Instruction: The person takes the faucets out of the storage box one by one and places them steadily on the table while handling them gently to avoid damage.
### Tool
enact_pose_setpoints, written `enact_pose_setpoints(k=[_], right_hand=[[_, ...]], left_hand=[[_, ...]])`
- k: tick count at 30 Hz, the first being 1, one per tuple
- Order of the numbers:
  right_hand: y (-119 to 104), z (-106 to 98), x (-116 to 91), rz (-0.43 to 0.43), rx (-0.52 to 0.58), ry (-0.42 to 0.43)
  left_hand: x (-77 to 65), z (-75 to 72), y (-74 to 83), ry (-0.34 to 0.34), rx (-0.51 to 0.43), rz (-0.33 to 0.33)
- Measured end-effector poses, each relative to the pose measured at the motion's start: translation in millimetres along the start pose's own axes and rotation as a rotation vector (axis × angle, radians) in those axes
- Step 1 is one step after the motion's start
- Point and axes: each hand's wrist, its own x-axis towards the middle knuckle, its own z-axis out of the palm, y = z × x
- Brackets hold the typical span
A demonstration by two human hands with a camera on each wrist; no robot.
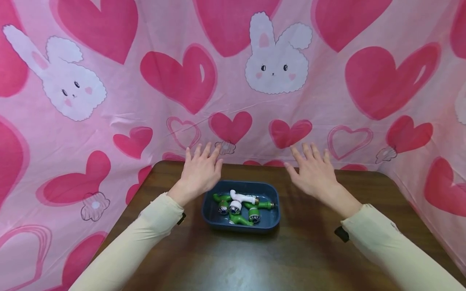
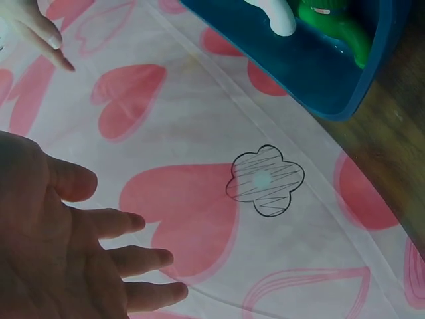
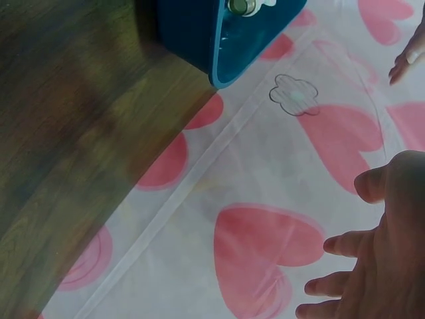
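A dark blue rectangular tub (image 1: pixel 240 229) stands on the wooden table, holding several tap-like plastic fittings. On top lies a white tap (image 1: pixel 243 198) with a chrome-ringed round end and a brass-coloured threaded tip. Around and under it are green taps (image 1: pixel 253 213), partly overlapping one another. My left hand (image 1: pixel 201 171) is raised by the tub's far left side, fingers straight and spread, holding nothing. To the right of the tub, my right hand (image 1: pixel 314 173) is held up likewise, palm down with spread fingers. In both wrist views the fingers are bare, and only a corner of the tub shows.
The brown wooden table (image 1: pixel 233 262) extends in front of the tub and to both sides. Behind it and at the sides hangs a pink cloth (image 1: pixel 233 97) printed with hearts and rabbits. Dark wrist-worn pieces (image 1: pixel 341 234) show at both sleeve cuffs.
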Motion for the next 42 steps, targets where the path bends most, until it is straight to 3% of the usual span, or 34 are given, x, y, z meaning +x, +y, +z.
enact_pose_setpoints(k=[12,27,42], right_hand=[[-5.4,0.9,2.8,-0.012,-0.024,0.006],[-18.7,2.4,6.2,-0.033,-0.034,-0.062],[-23.1,6.1,6.1,-0.050,-0.033,-0.052]], left_hand=[[-0.9,-0.7,-3.1,-0.010,-0.016,-0.020],[-1.9,0.5,-5.4,-0.017,-0.010,-0.040],[-6.2,1.9,-8.1,-0.023,-0.047,-0.037]])
